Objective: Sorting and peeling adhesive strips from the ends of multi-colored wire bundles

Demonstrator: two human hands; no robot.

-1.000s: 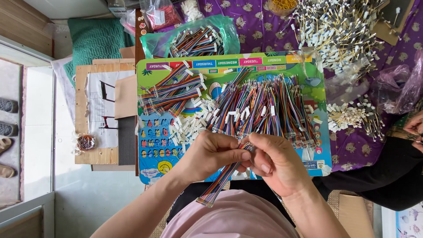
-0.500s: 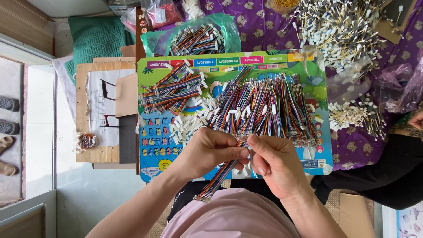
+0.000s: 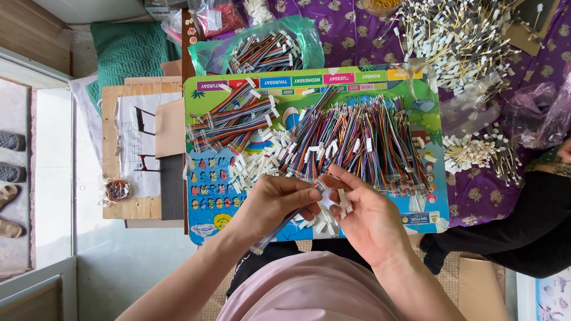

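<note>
While the left hand fingers clamp the ribbon cable, it slants near-left to far-right toward the right hand, whose fingers pinch a white connector.

Left hand and right hand meet — fingers pinched; forearms converging.

Above the hands: bagged ribbon cables. Left: wooden board, sandals. Upper right: white-tipped wire heap.

Board middle: my way forward was blocked by the loose cable heap touching my fingers.
Board left half: bundled cables and white connectors crowded it.
Board near-left corner: bare board left passage.
</note>
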